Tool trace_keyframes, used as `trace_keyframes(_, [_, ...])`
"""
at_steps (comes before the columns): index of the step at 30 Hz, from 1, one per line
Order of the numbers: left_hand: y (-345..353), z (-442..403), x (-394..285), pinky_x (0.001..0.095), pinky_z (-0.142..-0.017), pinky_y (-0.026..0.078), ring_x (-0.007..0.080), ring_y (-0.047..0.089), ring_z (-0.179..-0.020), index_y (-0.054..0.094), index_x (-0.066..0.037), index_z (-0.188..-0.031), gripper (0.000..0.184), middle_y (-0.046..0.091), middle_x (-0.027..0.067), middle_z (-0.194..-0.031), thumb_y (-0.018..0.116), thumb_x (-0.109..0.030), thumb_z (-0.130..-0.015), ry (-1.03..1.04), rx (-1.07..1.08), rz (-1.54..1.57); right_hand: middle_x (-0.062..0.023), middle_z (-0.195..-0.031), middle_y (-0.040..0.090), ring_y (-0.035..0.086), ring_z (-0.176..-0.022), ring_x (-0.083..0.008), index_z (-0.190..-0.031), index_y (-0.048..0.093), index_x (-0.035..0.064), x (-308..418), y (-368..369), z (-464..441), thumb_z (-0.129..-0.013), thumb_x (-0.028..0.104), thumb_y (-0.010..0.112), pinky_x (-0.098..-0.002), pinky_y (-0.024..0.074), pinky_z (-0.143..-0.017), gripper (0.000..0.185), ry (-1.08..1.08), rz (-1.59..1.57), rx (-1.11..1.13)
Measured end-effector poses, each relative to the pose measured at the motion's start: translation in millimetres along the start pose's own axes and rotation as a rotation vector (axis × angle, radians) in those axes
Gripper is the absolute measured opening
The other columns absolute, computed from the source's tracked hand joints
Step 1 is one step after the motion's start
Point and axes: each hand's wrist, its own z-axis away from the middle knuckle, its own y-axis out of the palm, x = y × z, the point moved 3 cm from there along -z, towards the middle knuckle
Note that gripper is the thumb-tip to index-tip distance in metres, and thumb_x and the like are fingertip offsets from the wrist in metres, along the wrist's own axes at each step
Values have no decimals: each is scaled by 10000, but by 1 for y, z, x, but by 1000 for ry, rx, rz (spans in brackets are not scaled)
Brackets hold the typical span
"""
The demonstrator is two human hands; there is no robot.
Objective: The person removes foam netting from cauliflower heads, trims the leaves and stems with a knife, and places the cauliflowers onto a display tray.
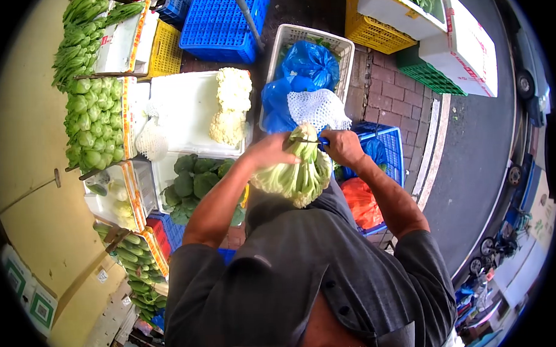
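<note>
A cauliflower (pixel 296 176) is held in front of my chest, its pale stem end turned up and away from me. My left hand (pixel 270 152) grips its left side, with fingers wrapped round it. In my right hand (pixel 343 148) is a knife with a blue handle (pixel 323 141); its thin dark blade lies across the cauliflower's stem. Just beyond the stem, white foam netting (pixel 320 109) rests on blue plastic bags (pixel 310 65) in a white crate (pixel 346 42).
White cauliflowers (pixel 231 105) sit in a foam box (pixel 184 109) at the left, with broccoli (pixel 195 182) nearer me. Green vegetables (pixel 95 122) line the far left. A blue crate (pixel 395 148) with an orange bag (pixel 361 202) stands at my right. Stacked boxes (pixel 463 51) are at the upper right.
</note>
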Motion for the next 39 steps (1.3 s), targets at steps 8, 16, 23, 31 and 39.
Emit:
trace_keyframes(8, [-3, -2, 2, 327, -1025, 452, 193, 603, -1153, 463, -75, -1473, 828, 662, 109, -1264, 828, -279, -758, -140, 77, -53, -171, -818, 706, 692, -782, -380, -947, 725, 150, -35, 32, -3, -854, 279, 645, -497, 547, -699, 178, 159, 48, 67])
trace_keyframes(16, [-11, -10, -2, 365, -978, 476, 236, 647, -1092, 599, -5, -1286, 615, 695, 151, -1187, 804, -196, -739, -39, 66, 40, -164, -837, 705, 684, -790, -382, -983, 719, 116, -28, 15, -10, -813, 198, 695, -468, 548, -691, 191, 7, -77, 25])
trace_keyframes(23, [-4, -21, 15, 363, -1016, 462, 259, 620, -1151, 556, -7, -1327, 698, 664, 169, -1238, 822, -205, -712, -50, 104, 50, -241, -870, 683, 672, -859, -425, -984, 701, 54, -104, 33, 4, -885, 263, 633, -506, 524, -751, 241, 376, 5, 81])
trace_keyframes(31, [-19, -66, 53, 364, -1006, 472, 236, 629, -1121, 618, -17, -1280, 555, 682, 121, -1173, 771, -183, -773, -79, 22, 253, -98, -722, 652, 632, -673, -201, -966, 683, 16, -96, 31, 27, -891, 239, 620, -357, 497, -652, 243, 607, -639, -110])
trace_keyframes(39, [-11, -70, 27, 353, -814, 610, 230, 720, -915, 612, 20, -1229, 420, 705, 143, -1078, 671, -262, -923, -310, 60, 1118, -32, -758, 599, 539, -566, -114, -1259, 639, 15, -72, 4, 43, -978, 406, 619, -304, 521, -592, 482, 639, -1318, -245])
